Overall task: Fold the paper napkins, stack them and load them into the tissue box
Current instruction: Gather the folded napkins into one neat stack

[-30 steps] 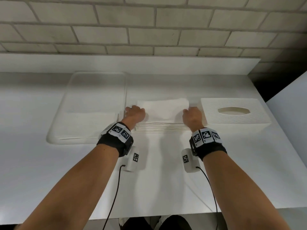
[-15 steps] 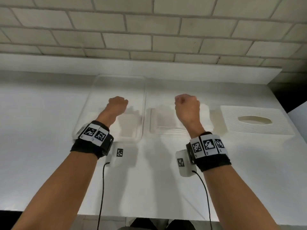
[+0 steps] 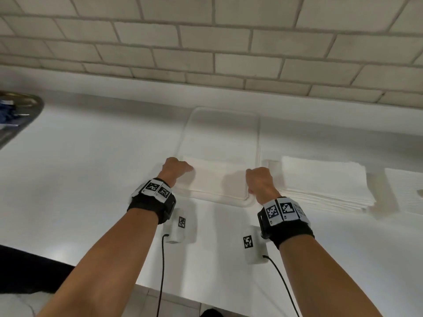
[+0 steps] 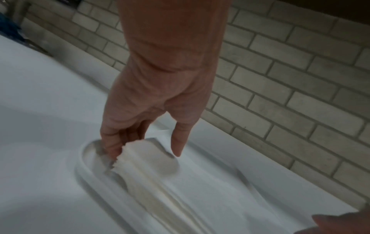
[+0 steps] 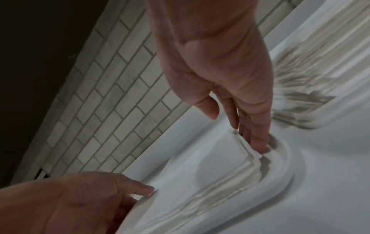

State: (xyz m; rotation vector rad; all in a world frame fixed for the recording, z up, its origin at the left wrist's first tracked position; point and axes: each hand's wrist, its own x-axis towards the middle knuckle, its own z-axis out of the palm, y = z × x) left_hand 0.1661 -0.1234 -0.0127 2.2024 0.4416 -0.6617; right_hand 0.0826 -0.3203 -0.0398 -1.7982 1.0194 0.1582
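A white tray lies on the counter with a stack of flat napkins at its near end. My left hand is at the stack's left corner. In the left wrist view its fingers are against the ruffled corner and the thumb rests on top, pinching it. My right hand is at the right corner, where straight fingers touch the stack's edge and the thumb is lifted clear. A folded napkin pile sits right of the tray. Only part of the tissue box shows, at the right edge.
A brick wall with a low ledge runs behind the white counter. A dark metal basin holding blue items sits at the far left. The counter's front edge is close to my body.
Both hands left the folded pile, lifted, swung left and came down on the two ends of the napkin stack in the tray. The view has turned left.
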